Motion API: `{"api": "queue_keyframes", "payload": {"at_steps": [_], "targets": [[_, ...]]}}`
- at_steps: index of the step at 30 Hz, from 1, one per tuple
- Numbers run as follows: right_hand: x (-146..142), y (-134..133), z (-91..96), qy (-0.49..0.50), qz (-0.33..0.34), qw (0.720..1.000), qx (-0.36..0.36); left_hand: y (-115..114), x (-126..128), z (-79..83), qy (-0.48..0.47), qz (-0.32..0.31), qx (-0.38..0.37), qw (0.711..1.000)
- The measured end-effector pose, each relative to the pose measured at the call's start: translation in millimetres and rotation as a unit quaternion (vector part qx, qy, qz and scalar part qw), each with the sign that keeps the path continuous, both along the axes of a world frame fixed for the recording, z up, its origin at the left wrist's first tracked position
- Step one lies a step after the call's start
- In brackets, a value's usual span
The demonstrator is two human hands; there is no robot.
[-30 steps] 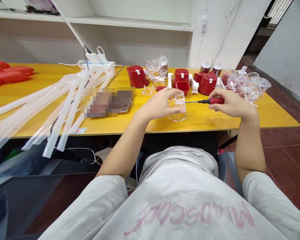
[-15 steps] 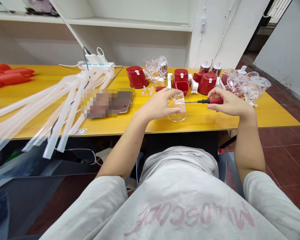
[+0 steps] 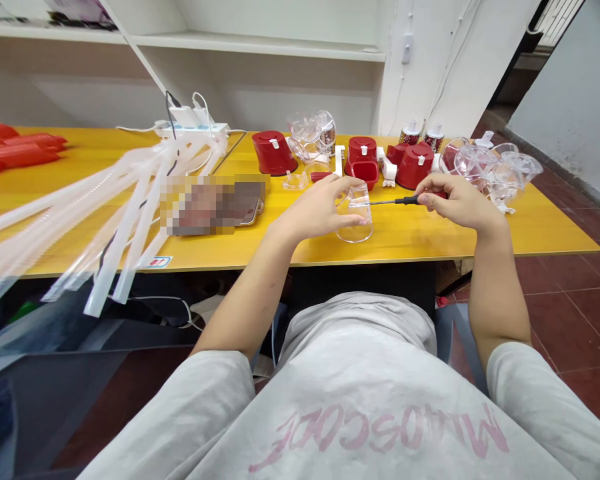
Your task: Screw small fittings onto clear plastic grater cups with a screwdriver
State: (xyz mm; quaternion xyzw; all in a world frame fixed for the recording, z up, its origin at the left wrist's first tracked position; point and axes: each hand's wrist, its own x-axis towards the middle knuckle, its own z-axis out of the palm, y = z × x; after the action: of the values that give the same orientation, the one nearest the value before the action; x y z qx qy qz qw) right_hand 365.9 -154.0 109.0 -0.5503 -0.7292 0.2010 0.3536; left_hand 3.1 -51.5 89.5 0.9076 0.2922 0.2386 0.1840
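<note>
My left hand grips a clear plastic cup-like part lying on its side at the table's front, thumb and fingers closed on its wall. My right hand is wrapped round the handle of a screwdriver, whose black and red grip is mostly covered by the fingers. The thin metal shaft points left, and its tip reaches the clear part beside my left fingertips. Whether a screw sits at the tip is too small to tell.
Behind my hands stand red plastic cups and white clips. Clear plastic parts are heaped at the right, with more at the back. To the left lie a phone, long translucent strips, a power strip and orange bags.
The fingers of my right hand have shifted and closed further over the screwdriver handle, hiding more of its red part. My left hand and the clear part stay in place.
</note>
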Motion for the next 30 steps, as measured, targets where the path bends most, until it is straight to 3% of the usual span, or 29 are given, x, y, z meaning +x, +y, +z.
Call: {"api": "queue_keyframes", "payload": {"at_steps": [7, 12, 19, 24, 30], "targets": [[0.4, 0.5, -4.9, 0.031, 0.001, 1.000, 0.001, -0.2, 0.7, -0.6, -0.004, 0.000, 0.001, 1.000], [-1.0, -3.8, 1.3, 0.008, 0.001, 0.999, -0.042, -0.6, 1.0, -0.4, -0.008, -0.001, -0.001, 1.000], [-4.3, -4.4, 4.9, -0.017, 0.008, 0.999, -0.042, 2.8, -0.9, -2.5, -0.004, 0.005, -0.003, 1.000], [-1.4, -4.3, 4.8, -0.023, -0.011, 1.000, -0.012, 3.5, -1.2, -3.7, -0.006, -0.001, -0.001, 1.000], [5.0, 0.4, -3.2, -0.015, 0.014, 0.999, 0.025, 3.3, -0.8, -3.7, -0.006, -0.001, -0.002, 1.000]]}}
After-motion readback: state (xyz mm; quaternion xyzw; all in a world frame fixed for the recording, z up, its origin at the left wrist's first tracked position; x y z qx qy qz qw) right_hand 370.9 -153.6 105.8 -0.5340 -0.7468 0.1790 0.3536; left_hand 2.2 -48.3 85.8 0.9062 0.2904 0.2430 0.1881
